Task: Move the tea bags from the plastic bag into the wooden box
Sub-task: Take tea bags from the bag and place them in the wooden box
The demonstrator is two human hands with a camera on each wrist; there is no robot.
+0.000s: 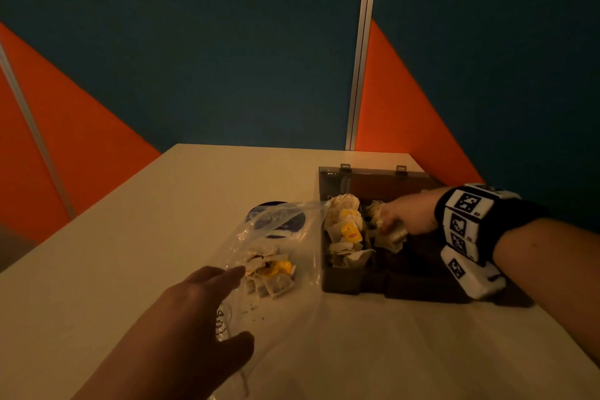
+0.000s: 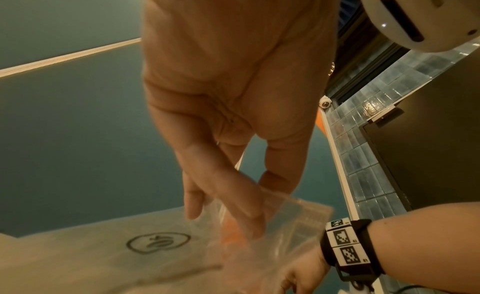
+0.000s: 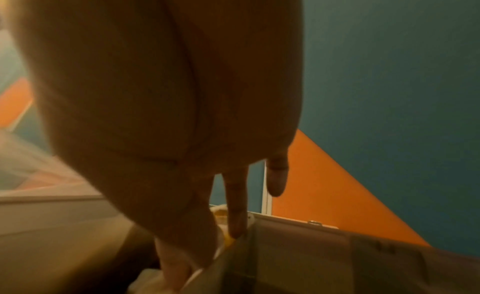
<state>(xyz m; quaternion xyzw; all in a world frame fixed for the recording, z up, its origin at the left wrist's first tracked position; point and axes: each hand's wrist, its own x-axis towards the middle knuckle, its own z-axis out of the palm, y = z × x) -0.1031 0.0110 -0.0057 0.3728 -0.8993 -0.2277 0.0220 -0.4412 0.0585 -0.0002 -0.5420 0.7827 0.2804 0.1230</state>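
The left hand [image 1: 181, 318] is nearest, low over the table [image 1: 130, 237], fingers straight and spread. Its fingertips [image 1: 238, 270] touch the near edge of the clear plastic bag [image 1: 276, 237], which lies flat just left of the box [image 1: 373, 263]. A small heap of tea bags [image 1: 271, 273] with yellow tags sits inside the bag, with dark crumbs [image 1: 255, 310] on the table before it. Farther back, the box stands open, its lid [image 1: 373, 178] raised behind. Its left compartment is piled with tea bags [image 1: 345, 226]. The right hand [image 1: 406, 216], a marker band [image 1: 467, 230] on its wrist, reaches into the middle compartment, fingers curled on a bunch [image 1: 388, 234] of tea bags.
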